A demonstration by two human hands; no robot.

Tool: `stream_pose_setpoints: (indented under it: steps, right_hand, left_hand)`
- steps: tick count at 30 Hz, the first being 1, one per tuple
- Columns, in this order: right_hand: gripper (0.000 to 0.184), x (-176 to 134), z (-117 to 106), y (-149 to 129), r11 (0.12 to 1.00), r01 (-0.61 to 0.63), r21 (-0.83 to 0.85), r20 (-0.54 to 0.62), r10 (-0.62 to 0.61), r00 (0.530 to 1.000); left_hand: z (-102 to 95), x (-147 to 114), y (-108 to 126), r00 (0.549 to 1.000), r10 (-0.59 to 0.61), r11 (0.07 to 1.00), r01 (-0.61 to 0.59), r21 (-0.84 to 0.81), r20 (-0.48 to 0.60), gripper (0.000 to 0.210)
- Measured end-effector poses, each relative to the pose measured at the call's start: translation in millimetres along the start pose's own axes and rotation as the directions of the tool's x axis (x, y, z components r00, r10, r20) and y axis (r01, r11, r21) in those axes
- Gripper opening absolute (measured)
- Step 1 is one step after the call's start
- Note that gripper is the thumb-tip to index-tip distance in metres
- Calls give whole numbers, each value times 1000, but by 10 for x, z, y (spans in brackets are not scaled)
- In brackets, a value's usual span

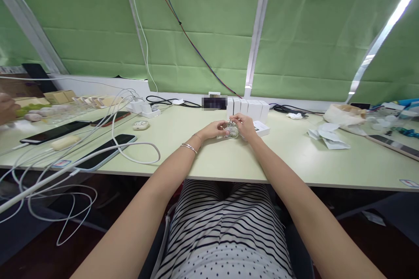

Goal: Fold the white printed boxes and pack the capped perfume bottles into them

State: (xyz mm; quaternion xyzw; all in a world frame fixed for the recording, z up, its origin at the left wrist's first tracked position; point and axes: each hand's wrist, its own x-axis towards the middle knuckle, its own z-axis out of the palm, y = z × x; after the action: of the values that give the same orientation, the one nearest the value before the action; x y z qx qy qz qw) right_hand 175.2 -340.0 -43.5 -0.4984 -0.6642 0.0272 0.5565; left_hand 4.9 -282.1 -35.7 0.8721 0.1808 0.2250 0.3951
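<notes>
Between my two hands is a small round clear glass bottle (pixel 232 130), shaped like a perfume bottle, held close above the table. My left hand (pixel 214 130) grips its left side, fingers curled against the glass. The fingers of my right hand (pixel 244 125) close on the bottle's top and right side. A small white box (pixel 261 128) lies just behind and to the right of my right hand. Behind both hands stands a row of upright white boxes (pixel 248 107). My fingers partly cover the bottle's neck.
Phones (pixel 106 152) and tangled white cables (pixel 118 150) spread over the left. An earbud case (pixel 141 125) lies nearer the middle. Crumpled white papers (pixel 328 135), a cream bag (pixel 343 115) and another phone (pixel 393 146) lie right. Another person's hand (pixel 8 107) shows at far left.
</notes>
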Motion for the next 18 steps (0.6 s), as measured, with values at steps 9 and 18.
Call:
stream_pose_setpoints:
  steps: [9,18]
  right_hand:
    - [18,-14,7,18,1000,-7,17,9,7,1000]
    - [19,-6,-5,16,1000,2,16,10,-2,1000]
  left_hand:
    - [2,5,-7,1000,9,1000,-9,4,-11,49]
    - [-6,16,-36,1000,25,1000,-25,3,-9,48]
